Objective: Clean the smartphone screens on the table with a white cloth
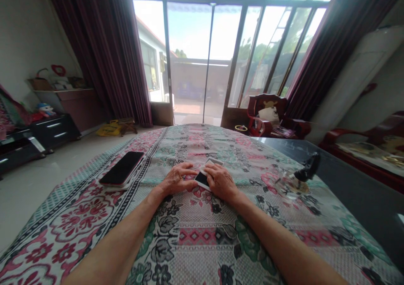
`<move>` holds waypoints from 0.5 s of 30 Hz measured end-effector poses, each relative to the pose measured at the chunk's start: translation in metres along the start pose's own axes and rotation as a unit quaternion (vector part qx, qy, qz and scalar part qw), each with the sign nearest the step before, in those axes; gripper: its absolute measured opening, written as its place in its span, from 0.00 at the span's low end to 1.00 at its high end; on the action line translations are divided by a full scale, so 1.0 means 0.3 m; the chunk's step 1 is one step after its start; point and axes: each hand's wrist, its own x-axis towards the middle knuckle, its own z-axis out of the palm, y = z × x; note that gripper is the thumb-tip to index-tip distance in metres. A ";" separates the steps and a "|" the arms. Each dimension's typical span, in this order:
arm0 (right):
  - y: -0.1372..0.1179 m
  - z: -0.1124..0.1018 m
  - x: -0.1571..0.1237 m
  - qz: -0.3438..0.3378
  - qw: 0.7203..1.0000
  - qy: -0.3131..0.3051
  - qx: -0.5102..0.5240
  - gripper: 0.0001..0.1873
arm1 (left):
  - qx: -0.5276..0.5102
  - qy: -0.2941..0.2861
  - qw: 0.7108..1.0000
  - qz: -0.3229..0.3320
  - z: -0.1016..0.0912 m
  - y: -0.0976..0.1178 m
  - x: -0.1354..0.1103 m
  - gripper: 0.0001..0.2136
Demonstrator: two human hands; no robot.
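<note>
A white-framed phone (202,179) with a dark screen lies flat on the patterned tablecloth (195,217), partly covered by my right hand. My left hand (175,179) rests at its left edge, thumb and fingers against the frame. Across the screen, my right hand (221,180) presses down a small white cloth or tissue (203,167) under bent fingers. What lies beneath the right palm is hidden. Left of my hands, a larger black phone (122,168) sits on top of something pale and flat.
To the right stands a clear glass dish (288,185) with a black object (308,167) leaning in it. A dark tabletop (344,184) shows beyond the cloth's right side. Farther off are a red wooden chair (268,114), a yellow bag (109,128) and a black cabinet (55,129).
</note>
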 end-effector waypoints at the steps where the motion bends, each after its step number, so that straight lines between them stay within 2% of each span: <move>1: 0.009 -0.001 0.002 0.004 1.000 0.001 0.000 0.17 | 0.000 -0.002 1.000 0.000 -0.001 0.000 0.000 0.17; 6: 0.083 -0.008 0.016 0.089 0.995 0.022 -0.028 0.18 | 0.001 -0.003 1.000 -0.005 -0.004 0.009 -0.001 0.17; 9: 0.106 -0.012 0.017 0.113 0.992 0.034 -0.035 0.18 | 0.002 -0.006 1.000 -0.010 -0.007 0.012 0.000 0.16; 12: 0.087 -0.011 0.011 0.112 0.992 0.031 -0.041 0.18 | 0.000 -0.008 1.000 -0.008 -0.007 0.010 0.001 0.16; 15: 0.043 -0.007 0.003 0.068 0.997 0.015 -0.031 0.18 | -0.005 -0.003 1.000 -0.001 -0.005 0.005 0.001 0.16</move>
